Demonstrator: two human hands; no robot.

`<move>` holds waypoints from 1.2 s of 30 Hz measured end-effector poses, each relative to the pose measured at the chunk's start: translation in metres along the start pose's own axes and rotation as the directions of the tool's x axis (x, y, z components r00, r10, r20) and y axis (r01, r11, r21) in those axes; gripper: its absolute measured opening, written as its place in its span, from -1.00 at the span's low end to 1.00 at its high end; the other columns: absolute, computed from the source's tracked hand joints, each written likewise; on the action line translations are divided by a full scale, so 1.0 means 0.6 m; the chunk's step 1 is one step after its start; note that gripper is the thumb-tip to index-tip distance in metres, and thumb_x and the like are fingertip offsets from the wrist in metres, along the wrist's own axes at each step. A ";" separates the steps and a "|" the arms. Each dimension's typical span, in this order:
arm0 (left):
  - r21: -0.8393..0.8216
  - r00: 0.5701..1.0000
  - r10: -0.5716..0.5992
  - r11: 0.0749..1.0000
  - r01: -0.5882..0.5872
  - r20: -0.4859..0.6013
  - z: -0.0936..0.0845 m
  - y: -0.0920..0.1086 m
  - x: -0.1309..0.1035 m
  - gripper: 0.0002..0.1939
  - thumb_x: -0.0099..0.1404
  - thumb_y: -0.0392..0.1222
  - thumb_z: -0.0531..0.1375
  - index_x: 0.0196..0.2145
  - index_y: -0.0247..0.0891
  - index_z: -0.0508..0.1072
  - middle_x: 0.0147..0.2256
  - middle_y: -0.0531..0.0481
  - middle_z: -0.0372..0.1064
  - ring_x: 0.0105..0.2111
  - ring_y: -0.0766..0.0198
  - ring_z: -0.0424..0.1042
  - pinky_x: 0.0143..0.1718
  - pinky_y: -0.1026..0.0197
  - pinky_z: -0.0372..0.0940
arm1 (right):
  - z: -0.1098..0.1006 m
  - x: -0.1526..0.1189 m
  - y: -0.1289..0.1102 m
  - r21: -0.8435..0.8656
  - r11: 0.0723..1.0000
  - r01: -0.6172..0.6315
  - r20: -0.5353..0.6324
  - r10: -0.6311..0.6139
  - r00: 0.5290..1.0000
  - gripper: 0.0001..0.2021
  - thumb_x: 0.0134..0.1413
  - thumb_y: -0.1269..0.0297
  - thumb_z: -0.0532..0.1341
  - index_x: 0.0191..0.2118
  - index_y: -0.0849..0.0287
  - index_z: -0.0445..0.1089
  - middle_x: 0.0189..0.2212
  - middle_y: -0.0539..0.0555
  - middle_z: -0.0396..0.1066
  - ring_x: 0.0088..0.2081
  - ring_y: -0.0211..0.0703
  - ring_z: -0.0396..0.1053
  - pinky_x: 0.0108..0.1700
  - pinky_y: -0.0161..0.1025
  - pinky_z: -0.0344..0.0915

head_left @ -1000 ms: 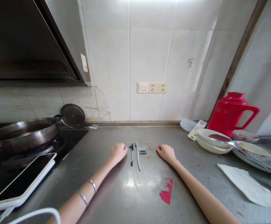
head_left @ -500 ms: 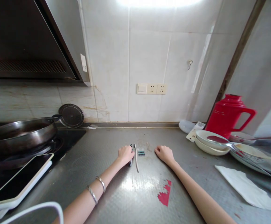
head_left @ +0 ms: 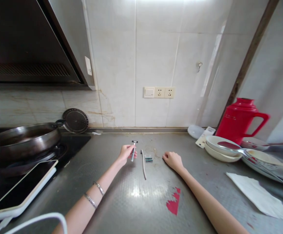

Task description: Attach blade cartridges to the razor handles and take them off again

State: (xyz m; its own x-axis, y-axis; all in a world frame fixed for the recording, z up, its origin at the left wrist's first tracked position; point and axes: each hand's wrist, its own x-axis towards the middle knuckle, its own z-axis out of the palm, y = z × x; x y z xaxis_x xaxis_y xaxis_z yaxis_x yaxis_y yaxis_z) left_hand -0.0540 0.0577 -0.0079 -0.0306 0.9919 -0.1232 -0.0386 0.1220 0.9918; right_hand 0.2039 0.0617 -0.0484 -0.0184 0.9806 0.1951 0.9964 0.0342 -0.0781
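My left hand (head_left: 126, 154) is closed around the handle of a razor (head_left: 133, 153), its T-shaped head up and pointing away from me, raised a little over the counter. To the right of it lies a thin whitish cord or tube (head_left: 144, 165), lengthwise on the metal. Beside that is a small clear pack with dark green strips (head_left: 148, 159), which look like razor blade cartridges. My right hand (head_left: 173, 160) rests on the counter right of the pack, its fingers curled in and partly hidden, touching none of these things.
On the left are a phone (head_left: 24, 188) with a white cable (head_left: 41, 215) and a pan (head_left: 24, 139) on the stove. A torn red piece (head_left: 173, 203) lies in front. Bowls (head_left: 223, 152), a red thermos (head_left: 238, 120) and a white tissue (head_left: 258, 195) are at right.
My left hand has lifted the razor off the counter, moved slightly left and tilted it so its head shows. My right hand has stayed in place.
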 end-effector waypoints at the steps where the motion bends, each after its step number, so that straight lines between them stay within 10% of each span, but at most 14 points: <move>1: -0.036 0.999 -0.006 0.999 0.005 -0.033 0.000 -0.004 0.002 -0.81 0.15 -0.15 0.09 -0.40 -0.37 0.34 -0.61 0.00 0.37 -0.68 0.39 0.34 -0.60 0.30 0.29 | 0.000 0.000 0.000 0.000 1.000 0.001 -0.003 -0.001 1.000 -0.64 0.11 0.19 -0.06 -0.43 0.17 0.44 -0.39 0.16 0.47 -0.31 -0.11 0.40 -0.39 -0.33 0.11; 9: -0.078 0.988 -0.028 0.997 0.016 -0.152 0.000 -0.023 0.008 -0.68 0.11 -0.05 0.02 -0.34 -0.39 0.36 -0.66 0.07 0.31 -0.83 0.52 0.03 -0.78 0.39 -0.13 | -0.001 0.000 -0.001 -0.011 1.000 -0.007 0.010 0.007 1.000 -0.63 0.11 0.19 -0.07 -0.43 0.18 0.44 -0.39 0.16 0.47 -0.32 -0.12 0.40 -0.40 -0.34 0.11; 21: -0.215 0.970 -0.241 0.949 0.230 -0.023 0.002 -0.031 0.009 -0.61 0.10 0.13 -0.02 -0.44 -0.30 0.26 -0.75 0.29 -0.12 -0.81 0.55 -0.14 -0.73 0.41 -0.22 | 0.000 0.000 0.000 -0.017 1.000 -0.007 0.010 0.007 1.000 -0.63 0.11 0.18 -0.07 -0.42 0.15 0.45 -0.39 0.16 0.46 -0.31 -0.12 0.39 -0.39 -0.34 0.12; 36: -0.216 0.957 -0.289 0.934 0.285 0.012 0.019 -0.026 -0.004 -0.68 0.14 0.07 -0.05 -0.53 -0.25 0.14 -0.76 0.28 -0.14 -0.82 0.54 -0.17 -0.72 0.41 -0.28 | 0.004 0.001 0.003 -0.015 1.000 0.011 -0.004 -0.011 1.000 -0.64 0.10 0.18 -0.07 -0.45 0.16 0.43 -0.41 0.15 0.46 -0.34 -0.13 0.39 -0.43 -0.35 0.08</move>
State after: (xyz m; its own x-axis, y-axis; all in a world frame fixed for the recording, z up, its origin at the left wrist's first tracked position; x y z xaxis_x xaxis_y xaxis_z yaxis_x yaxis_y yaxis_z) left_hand -0.0418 0.0536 -0.0226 -0.0061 0.9146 -0.4043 -0.2607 0.3888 0.8837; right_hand 0.2053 0.0628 -0.0505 -0.0286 0.9793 0.2003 0.9973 0.0416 -0.0609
